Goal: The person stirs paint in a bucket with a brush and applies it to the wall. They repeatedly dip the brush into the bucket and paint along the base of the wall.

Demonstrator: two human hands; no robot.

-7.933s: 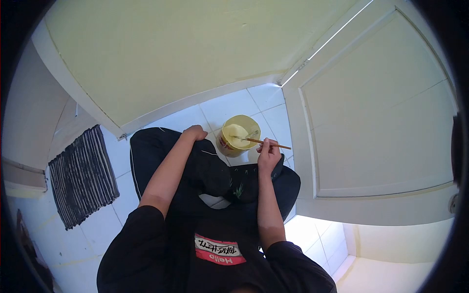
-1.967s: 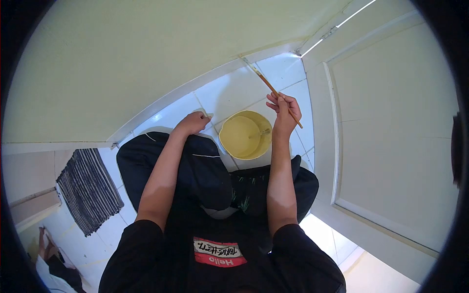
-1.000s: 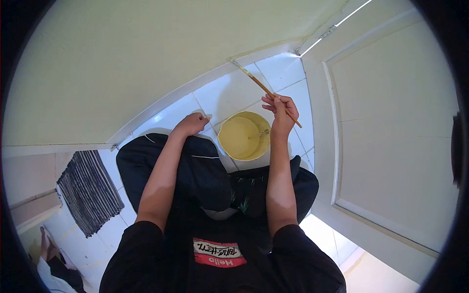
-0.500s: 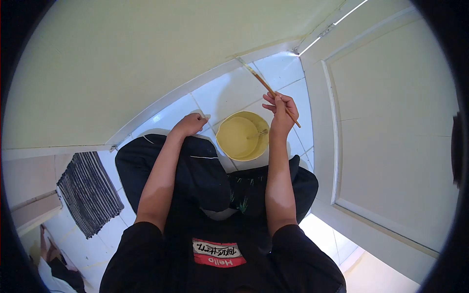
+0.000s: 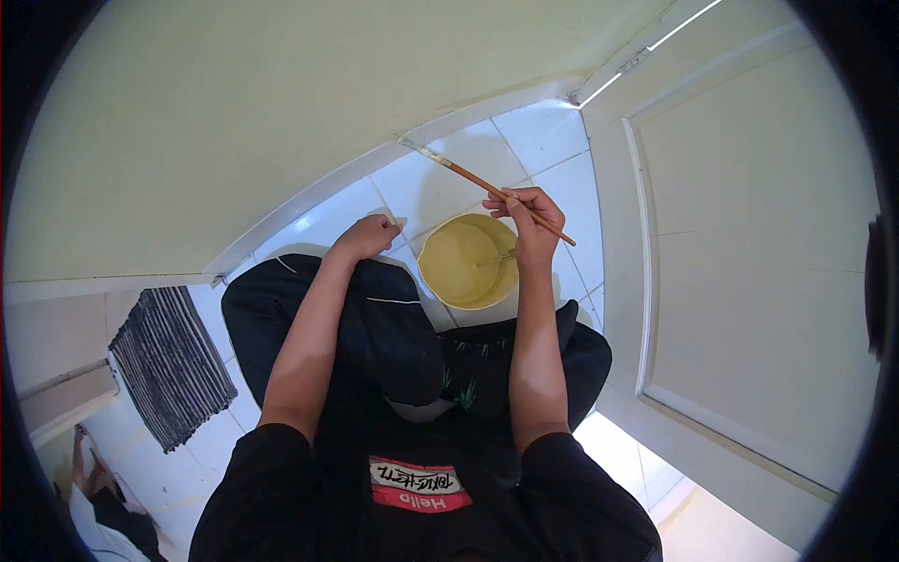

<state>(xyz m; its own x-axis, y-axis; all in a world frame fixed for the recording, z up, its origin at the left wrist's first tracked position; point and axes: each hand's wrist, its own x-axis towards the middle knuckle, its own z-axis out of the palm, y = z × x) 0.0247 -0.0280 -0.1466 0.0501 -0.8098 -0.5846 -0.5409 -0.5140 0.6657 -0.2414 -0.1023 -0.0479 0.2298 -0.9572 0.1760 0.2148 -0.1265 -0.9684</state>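
My right hand (image 5: 534, 225) pinches the wooden handle of a long, thin paintbrush (image 5: 478, 178). The brush slants up and left, with its bristle end at the top edge of the white baseboard (image 5: 346, 178), where it meets the pale yellow wall (image 5: 234, 122). Just below that hand, a yellow bucket (image 5: 426, 272) stands on the tiles, holding pale yellow liquid. Something thin leans at the bucket's right inner side, too small to name. My left hand (image 5: 368, 238) is curled closed by my knee, left of the bucket; a small pale thing shows at its fingertips.
A panelled white door (image 5: 749, 253) stands at the right. White floor tiles (image 5: 552, 131) run along the wall. At the left lies a dark striped mat (image 5: 173, 370). Part of another person (image 5: 108, 506) shows at the lower left.
The brush tip has moved left along the top of the baseboard, and my right hand has shifted slightly left with it. My left hand stays in nearly the same place.
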